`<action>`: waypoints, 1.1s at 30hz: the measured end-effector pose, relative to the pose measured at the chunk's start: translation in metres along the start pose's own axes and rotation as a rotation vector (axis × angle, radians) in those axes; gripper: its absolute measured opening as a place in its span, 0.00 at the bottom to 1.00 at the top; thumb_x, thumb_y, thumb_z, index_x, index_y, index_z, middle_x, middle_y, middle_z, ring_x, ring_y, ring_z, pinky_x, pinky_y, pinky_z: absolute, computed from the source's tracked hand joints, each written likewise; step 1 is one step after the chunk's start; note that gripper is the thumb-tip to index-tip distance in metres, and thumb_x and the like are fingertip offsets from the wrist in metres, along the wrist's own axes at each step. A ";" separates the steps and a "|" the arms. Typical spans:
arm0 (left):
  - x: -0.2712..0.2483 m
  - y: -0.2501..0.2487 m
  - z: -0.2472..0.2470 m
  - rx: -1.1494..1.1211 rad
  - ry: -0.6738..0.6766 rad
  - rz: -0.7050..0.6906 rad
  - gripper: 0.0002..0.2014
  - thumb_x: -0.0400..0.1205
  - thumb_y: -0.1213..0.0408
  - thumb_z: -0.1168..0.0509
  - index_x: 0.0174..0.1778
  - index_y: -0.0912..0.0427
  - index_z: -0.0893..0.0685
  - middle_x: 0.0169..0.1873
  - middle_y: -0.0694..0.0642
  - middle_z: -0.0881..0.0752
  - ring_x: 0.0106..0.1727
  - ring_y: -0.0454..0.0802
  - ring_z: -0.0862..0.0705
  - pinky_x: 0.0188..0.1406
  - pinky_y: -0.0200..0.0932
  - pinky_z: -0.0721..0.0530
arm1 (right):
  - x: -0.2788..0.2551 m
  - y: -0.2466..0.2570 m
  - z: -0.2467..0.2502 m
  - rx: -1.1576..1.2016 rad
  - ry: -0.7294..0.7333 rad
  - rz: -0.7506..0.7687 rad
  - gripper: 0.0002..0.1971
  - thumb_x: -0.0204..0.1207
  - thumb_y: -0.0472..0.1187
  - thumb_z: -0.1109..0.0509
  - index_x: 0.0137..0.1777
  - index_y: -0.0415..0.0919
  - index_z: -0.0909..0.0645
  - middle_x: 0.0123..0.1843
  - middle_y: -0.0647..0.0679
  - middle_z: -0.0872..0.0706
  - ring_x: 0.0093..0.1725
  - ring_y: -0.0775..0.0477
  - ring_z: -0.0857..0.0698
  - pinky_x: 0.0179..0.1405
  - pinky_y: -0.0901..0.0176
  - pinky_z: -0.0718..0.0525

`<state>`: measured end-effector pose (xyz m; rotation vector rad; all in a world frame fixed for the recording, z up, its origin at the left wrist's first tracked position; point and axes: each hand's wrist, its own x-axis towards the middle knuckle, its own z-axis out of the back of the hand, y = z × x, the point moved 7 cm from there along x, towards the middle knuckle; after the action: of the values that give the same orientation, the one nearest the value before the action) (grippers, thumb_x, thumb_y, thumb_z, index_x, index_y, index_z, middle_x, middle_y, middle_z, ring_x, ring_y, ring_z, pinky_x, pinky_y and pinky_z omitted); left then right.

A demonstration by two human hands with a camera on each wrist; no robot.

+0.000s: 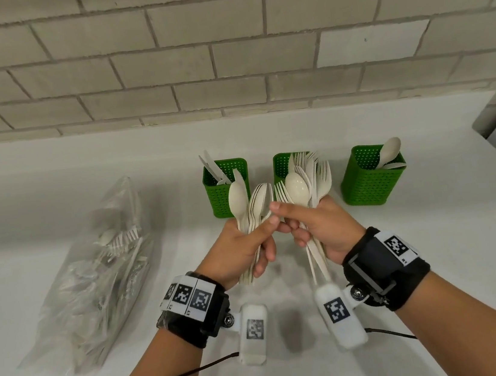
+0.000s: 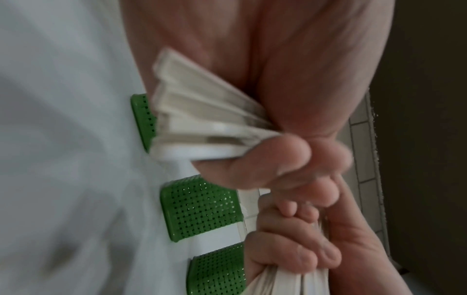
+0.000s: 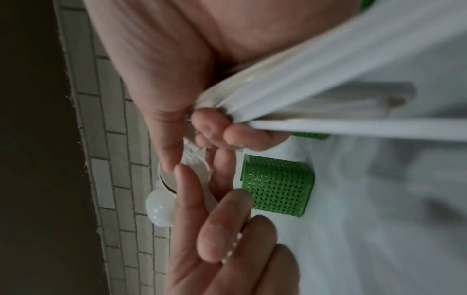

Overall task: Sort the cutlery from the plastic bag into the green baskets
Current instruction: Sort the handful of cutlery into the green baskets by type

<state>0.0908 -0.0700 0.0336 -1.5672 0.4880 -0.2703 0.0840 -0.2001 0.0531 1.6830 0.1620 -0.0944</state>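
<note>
Green baskets stand in a row on the white counter (image 1: 48, 170): the middle basket (image 1: 283, 164) holds forks, the left basket (image 1: 227, 187) knives, the right basket (image 1: 371, 178) spoons. Just in front of the middle basket, the left hand (image 1: 242, 248) grips a bunch of spoons (image 1: 252, 209) and the right hand (image 1: 324, 228) grips mixed forks and spoons (image 1: 306, 186), fingertips touching. Well left of the baskets lies the plastic bag (image 1: 100, 276), cutlery inside

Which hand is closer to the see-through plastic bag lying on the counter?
The left hand. It holds spoons just right of the clear plastic bag of cutlery, not touching it. The right hand is farther right, beyond the left hand, gripping forks and spoons.
</note>
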 end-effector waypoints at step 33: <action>0.000 0.003 0.000 -0.057 -0.138 0.035 0.20 0.80 0.49 0.35 0.47 0.66 0.13 0.30 0.61 0.13 0.20 0.53 0.18 0.15 0.39 0.24 | 0.005 0.008 0.033 -0.007 -0.321 0.097 0.03 0.73 0.35 0.23 0.42 0.42 0.15 0.30 0.55 0.15 0.30 0.59 0.17 0.33 0.57 0.21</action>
<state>0.0904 -0.0703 0.0304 -1.6191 0.4179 -0.1213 0.0915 -0.2335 0.0563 1.6424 -0.1599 -0.2890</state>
